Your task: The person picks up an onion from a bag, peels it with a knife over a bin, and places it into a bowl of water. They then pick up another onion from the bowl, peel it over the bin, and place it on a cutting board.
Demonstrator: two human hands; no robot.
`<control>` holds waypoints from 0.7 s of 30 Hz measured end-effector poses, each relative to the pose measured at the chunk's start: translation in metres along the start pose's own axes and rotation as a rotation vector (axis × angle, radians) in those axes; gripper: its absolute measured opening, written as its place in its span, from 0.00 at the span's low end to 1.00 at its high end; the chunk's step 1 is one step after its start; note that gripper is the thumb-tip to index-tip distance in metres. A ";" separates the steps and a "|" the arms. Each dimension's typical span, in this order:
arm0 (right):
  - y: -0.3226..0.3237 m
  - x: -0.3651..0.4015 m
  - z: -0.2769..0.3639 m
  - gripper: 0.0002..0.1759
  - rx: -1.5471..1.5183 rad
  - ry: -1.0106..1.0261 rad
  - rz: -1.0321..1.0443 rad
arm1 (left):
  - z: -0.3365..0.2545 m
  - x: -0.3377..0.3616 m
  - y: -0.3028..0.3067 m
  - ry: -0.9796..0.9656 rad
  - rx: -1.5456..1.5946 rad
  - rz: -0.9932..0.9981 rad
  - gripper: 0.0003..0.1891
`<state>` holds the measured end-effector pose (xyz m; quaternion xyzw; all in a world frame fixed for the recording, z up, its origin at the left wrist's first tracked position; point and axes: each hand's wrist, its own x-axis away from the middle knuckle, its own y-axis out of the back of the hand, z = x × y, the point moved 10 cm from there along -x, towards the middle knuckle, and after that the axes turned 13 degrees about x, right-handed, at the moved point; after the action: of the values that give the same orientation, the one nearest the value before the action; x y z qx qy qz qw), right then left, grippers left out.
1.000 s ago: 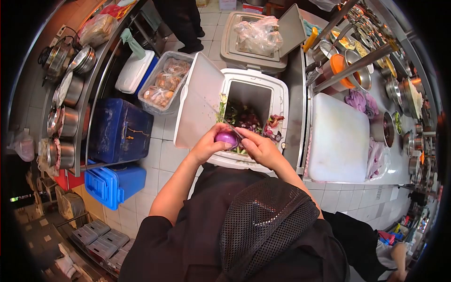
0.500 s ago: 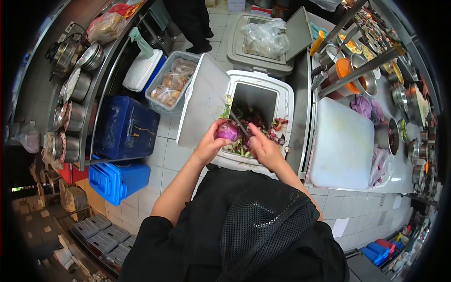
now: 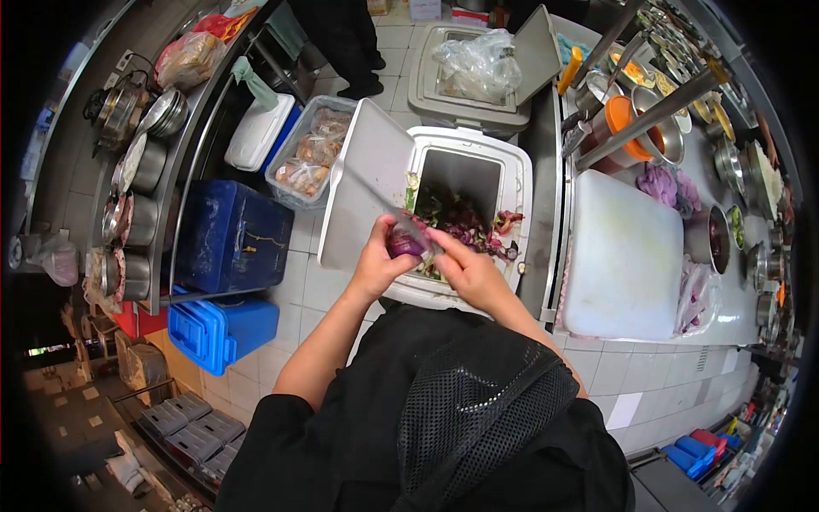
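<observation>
My left hand (image 3: 378, 264) is wrapped round a purple onion (image 3: 403, 242), held over the near edge of a white bin (image 3: 517, 188). In my right hand (image 3: 469, 269) is a knife (image 3: 375, 193), its blade lying across the top of the onion and pointing up and left; the handle is mostly hidden by my fingers. Below both hands, dark red and green peelings (image 3: 461, 213) fill the bin's opening, and some scraps rest on its right rim. The bin's lid (image 3: 363, 192) hangs open to the left.
A second grey bin (image 3: 426, 90) with a clear plastic bag (image 3: 482, 68) stands beyond. To the right, a white cutting board (image 3: 623, 264) lies on a steel counter. A clear tub (image 3: 311, 145) of bagged food and blue containers (image 3: 230, 235) stand left. Another person's legs (image 3: 341, 38) show behind.
The knife has swung from beside the onion to across its top, blade now up and left. My right hand has shifted slightly left, closer to the left hand.
</observation>
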<state>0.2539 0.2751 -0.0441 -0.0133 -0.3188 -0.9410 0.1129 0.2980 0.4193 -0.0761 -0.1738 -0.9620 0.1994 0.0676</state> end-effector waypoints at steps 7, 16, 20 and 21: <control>-0.005 -0.013 -0.043 0.27 -0.376 -0.250 0.102 | 0.003 0.005 -0.016 0.048 0.185 0.083 0.35; -0.009 0.004 -0.028 0.31 -0.430 -0.160 0.092 | 0.017 -0.004 -0.005 0.089 0.287 -0.061 0.29; -0.011 0.010 -0.008 0.31 -0.510 -0.124 0.143 | 0.018 -0.006 -0.010 0.115 0.227 -0.081 0.29; -0.012 0.009 -0.011 0.30 -0.529 -0.128 0.157 | 0.018 -0.006 -0.009 0.116 0.223 -0.080 0.29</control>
<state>0.2435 0.2761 -0.0587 -0.1265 -0.0665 -0.9771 0.1576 0.2970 0.4028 -0.0892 -0.1381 -0.9345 0.2918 0.1501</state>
